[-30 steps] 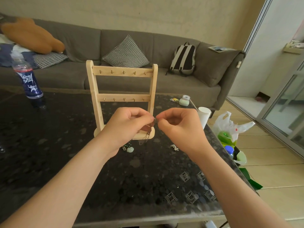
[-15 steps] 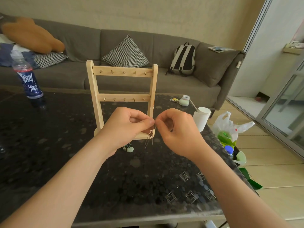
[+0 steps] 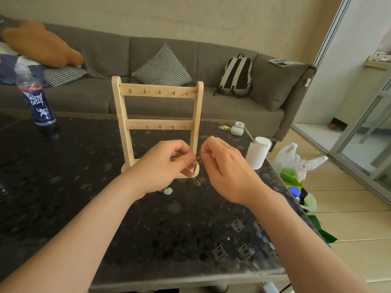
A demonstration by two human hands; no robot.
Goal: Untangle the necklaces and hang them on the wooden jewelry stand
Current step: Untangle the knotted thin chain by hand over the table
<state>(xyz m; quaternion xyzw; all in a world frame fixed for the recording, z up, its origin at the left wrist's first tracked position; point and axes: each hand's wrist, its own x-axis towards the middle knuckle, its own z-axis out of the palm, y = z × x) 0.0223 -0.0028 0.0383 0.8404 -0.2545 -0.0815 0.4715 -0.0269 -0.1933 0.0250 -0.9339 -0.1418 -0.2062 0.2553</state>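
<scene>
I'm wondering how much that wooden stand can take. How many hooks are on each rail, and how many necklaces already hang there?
Top rail hooks: 5
Lower rail hooks: 5
Necklaces hung on the stand: 0
Total: 10 hooks, all bare. A necklace is pinched in the left hand, in front of the stand.

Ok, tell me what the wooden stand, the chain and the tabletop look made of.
Jewelry stand: pale, matte, unpainted-looking wood; its small hooks look like brass-coloured metal. Chain: thin, silvery, glinting, likely metal, though too fine to be sure. Tabletop: dark, speckled, glossy with reflections, so polished stone or a stone-look surface.
</scene>
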